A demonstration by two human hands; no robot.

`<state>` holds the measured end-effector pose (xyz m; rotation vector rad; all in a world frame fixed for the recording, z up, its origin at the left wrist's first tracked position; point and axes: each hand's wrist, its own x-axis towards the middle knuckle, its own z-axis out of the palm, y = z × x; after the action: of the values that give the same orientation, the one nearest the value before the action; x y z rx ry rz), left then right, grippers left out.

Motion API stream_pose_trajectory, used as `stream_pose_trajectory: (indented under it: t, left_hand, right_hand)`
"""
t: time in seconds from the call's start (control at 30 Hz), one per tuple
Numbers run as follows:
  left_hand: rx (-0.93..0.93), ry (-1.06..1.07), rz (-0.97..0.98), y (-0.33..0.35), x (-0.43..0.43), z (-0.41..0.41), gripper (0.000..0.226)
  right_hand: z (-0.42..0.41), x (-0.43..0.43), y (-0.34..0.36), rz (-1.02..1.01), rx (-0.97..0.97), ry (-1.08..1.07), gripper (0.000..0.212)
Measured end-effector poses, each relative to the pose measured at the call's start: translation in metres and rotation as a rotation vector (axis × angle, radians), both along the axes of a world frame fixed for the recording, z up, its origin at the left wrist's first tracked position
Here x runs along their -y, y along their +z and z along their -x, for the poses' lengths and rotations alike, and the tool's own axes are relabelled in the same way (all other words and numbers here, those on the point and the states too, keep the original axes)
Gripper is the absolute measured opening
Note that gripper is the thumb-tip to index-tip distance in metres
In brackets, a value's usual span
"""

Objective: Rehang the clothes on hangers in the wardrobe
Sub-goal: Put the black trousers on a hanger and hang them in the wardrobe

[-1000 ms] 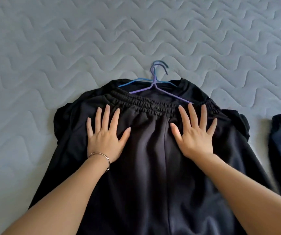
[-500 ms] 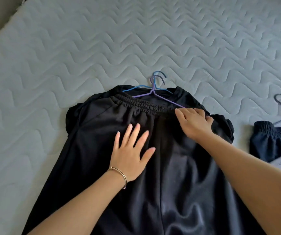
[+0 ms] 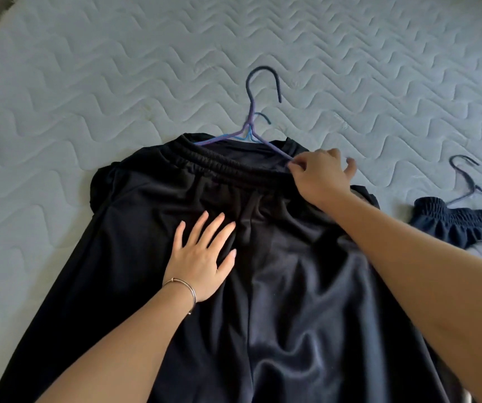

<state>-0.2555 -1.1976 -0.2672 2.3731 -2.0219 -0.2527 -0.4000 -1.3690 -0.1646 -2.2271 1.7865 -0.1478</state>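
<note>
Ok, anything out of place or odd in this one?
Two hangers lie stacked at the top of the black trousers, the purple hanger further up the mattress than the blue hanger, so their hooks don't line up. The right hand pinches the purple one's arm; the left hand rests on the trousers. Nothing torn or spilled.

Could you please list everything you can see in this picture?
mattress: one, white quilted, under everything
trousers: one, black, flat mid-bed, waistband at the far end
black garment: one, black, beneath the trousers
hangers: two, purple and blue, stacked at the waistband
navy garment: one, dark navy, right edge
other hangers: at least two, dark and blue, by the navy garment
bracelet: one, metal, left wrist
left hand: flat on the trousers
right hand: pinching the purple hanger's arm
</note>
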Motion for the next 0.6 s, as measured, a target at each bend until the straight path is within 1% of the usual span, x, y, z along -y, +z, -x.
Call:
stream_pose_trajectory:
  t: [0.07,0.1,0.13,0.17,0.2,0.23,0.27,0.3,0.33,0.37,0.4,0.43,0.47,0.5,0.6]
  left_hand:
    - [-0.030,0.030,-0.081,0.010,0.000,0.006,0.060]
    - [-0.047,0.047,-0.120,0.015,0.001,0.009,0.058]
    - [-0.087,0.062,-0.137,0.023,0.004,0.012,0.056]
    - [-0.190,0.096,-0.169,0.038,0.006,0.014,0.055]
    - [-0.332,0.139,-0.150,0.056,0.007,0.016,0.054]
    - [-0.479,0.193,-0.027,0.081,0.006,0.017,0.052]
    - [-0.608,0.252,0.137,0.106,0.006,0.015,0.046]
    - [-0.735,0.322,0.274,0.133,0.004,0.015,0.036]
    - [-0.900,0.410,0.327,0.159,0.001,0.015,0.024]
    - [-1.103,0.497,0.337,0.182,-0.003,0.016,0.017]
    - [-1.298,0.566,0.352,0.200,-0.008,0.017,0.022]
    - [-1.450,0.626,0.381,0.213,-0.014,0.018,0.025]
    - [-1.541,0.662,0.427,0.226,-0.023,0.019,0.024]
    - [-1.559,0.669,0.464,0.238,-0.033,0.019,0.024]
    - [-1.500,0.592,0.483,0.271,-0.068,0.021,0.030]
  right_hand:
    - [0.010,-0.015,0.019,0.048,0.010,0.060,0.027]
    - [0.013,-0.024,0.029,0.055,0.016,0.096,0.026]
    - [0.015,-0.034,0.039,0.056,0.021,0.133,0.025]
    - [0.015,-0.045,0.049,0.057,0.025,0.172,0.025]
    - [0.016,-0.057,0.057,0.063,0.030,0.209,0.025]
    - [0.016,-0.070,0.066,0.078,0.042,0.243,0.025]
    - [0.015,-0.083,0.074,0.092,0.065,0.274,0.025]
    - [0.014,-0.096,0.081,0.095,0.101,0.302,0.025]
    - [0.012,-0.110,0.087,0.087,0.135,0.332,0.025]
    - [0.009,-0.125,0.093,0.072,0.158,0.363,0.025]
    - [0.007,-0.140,0.100,0.053,0.177,0.393,0.025]
    - [0.004,-0.155,0.108,0.029,0.211,0.419,0.024]
    - [0.003,-0.170,0.119,-0.007,0.265,0.438,0.025]
    - [0.003,-0.186,0.131,-0.066,0.326,0.451,0.027]
    - [0.010,-0.228,0.173,-0.295,0.480,0.483,0.036]
